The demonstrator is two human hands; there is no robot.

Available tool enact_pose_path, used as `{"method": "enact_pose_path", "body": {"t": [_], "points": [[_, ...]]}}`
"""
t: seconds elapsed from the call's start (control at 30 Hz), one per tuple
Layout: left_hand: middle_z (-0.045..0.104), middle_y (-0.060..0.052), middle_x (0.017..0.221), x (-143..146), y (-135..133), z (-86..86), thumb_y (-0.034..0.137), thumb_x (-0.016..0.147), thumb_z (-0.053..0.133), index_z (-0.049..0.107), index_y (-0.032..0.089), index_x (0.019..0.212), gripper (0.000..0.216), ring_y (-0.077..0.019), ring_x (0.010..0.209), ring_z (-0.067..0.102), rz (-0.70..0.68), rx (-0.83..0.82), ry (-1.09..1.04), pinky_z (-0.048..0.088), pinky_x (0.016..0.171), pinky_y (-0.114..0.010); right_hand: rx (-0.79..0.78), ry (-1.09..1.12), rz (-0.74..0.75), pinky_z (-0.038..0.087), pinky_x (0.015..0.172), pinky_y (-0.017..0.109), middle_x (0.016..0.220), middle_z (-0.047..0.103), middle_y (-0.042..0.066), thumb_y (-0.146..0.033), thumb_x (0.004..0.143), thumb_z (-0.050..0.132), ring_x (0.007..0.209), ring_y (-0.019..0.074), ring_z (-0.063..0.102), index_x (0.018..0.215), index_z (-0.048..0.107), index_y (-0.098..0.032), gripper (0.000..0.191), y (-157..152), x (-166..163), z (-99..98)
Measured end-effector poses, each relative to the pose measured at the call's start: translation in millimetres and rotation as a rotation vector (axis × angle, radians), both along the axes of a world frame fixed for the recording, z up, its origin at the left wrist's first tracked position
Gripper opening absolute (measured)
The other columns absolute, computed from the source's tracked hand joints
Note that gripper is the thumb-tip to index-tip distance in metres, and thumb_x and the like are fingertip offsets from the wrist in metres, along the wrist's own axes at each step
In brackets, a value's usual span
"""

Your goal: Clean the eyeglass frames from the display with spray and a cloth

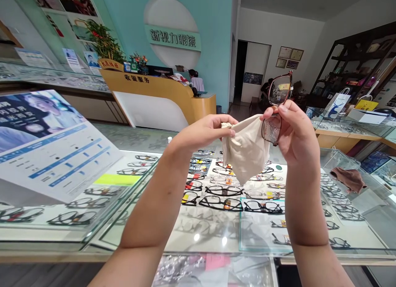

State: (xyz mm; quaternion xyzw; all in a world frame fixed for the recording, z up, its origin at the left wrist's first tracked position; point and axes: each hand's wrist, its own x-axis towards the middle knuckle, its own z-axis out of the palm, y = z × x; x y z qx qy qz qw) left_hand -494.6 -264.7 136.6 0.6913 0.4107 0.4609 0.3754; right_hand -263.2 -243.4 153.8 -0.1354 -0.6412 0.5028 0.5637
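Raised above a glass display counter, my left hand (206, 132) pinches a cream cleaning cloth (247, 152) between thumb and fingers. The cloth hangs down in a point, and its far corner reaches the fingers of my other hand. My right hand (295, 130) is closed around a pair of eyeglasses (280, 91) with a dark reddish-brown frame, held upright on end at the bridge. One lens shows above the fingers and the other below, beside the cloth. A small yellow sticker sits on the upper lens.
Under the counter glass (210, 229) lie rows of eyeglass frames (224, 190). A printed leaflet (52, 146) stands at the left. A brown cloth (348, 179) lies at the right. Behind are a cashier desk (198, 103) and a white paper bag (337, 103).
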Motion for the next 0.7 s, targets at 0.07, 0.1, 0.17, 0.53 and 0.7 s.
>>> {"method": "enact_pose_path", "body": {"t": [0.07, 0.1, 0.17, 0.53, 0.7], "points": [[0.076, -0.004, 0.091, -2.1, 1.4, -0.8, 0.035, 0.078, 0.080, 0.078, 0.020, 0.095, 0.024, -0.0178, 0.079, 0.067, 0.021, 0.003, 0.004, 0.051, 0.075, -0.030, 0.010, 0.001, -0.032, 0.059, 0.068, 0.029, 0.092, 0.070, 0.001, -0.050, 0.088, 0.083, 0.085, 0.0179, 0.067, 0.082, 0.045, -0.026, 0.046, 0.2, 2.1, 0.9], [0.076, -0.004, 0.090, -2.9, 2.5, -1.4, 0.035, 0.078, 0.079, 0.078, 0.020, 0.094, 0.022, -0.0175, 0.078, 0.066, 0.030, -0.004, 0.004, 0.051, 0.074, -0.030, 0.016, 0.006, -0.049, 0.060, 0.070, 0.029, 0.092, 0.069, 0.001, -0.052, 0.088, 0.083, 0.087, 0.0186, 0.068, 0.082, 0.045, -0.026, 0.047, 0.3, 3.1, 1.4], [0.074, -0.003, 0.084, -3.8, 5.5, -2.6, 0.034, 0.078, 0.078, 0.078, 0.019, 0.089, 0.019, -0.0169, 0.074, 0.065, 0.046, -0.032, 0.000, 0.051, 0.072, -0.030, 0.030, 0.021, -0.077, 0.061, 0.075, 0.031, 0.093, 0.069, 0.002, -0.053, 0.088, 0.084, 0.092, 0.0203, 0.070, 0.082, 0.044, -0.026, 0.049, 0.3, 4.7, 2.1], [0.071, -0.007, 0.073, -15.8, 29.1, -12.8, 0.042, 0.085, 0.082, 0.075, 0.017, 0.076, 0.027, -0.0170, 0.062, 0.063, 0.135, -0.194, -0.282, 0.052, 0.059, -0.029, 0.038, 0.167, -0.169, 0.061, 0.078, 0.035, 0.092, 0.071, 0.002, -0.046, 0.086, 0.083, 0.099, 0.0250, 0.069, 0.082, 0.050, -0.028, 0.038, 3.6, 8.6, 2.3], [0.076, -0.005, 0.076, -18.6, 35.4, -15.3, 0.043, 0.082, 0.082, 0.079, 0.018, 0.096, 0.029, -0.0183, 0.061, 0.069, 0.059, -0.268, -0.523, 0.054, 0.050, -0.026, 0.037, 0.190, -0.150, 0.059, 0.079, 0.031, 0.093, 0.071, 0.002, -0.037, 0.092, 0.080, 0.094, 0.0208, 0.068, 0.083, 0.054, -0.027, 0.029, 11.7, 11.5, 0.5]]}}
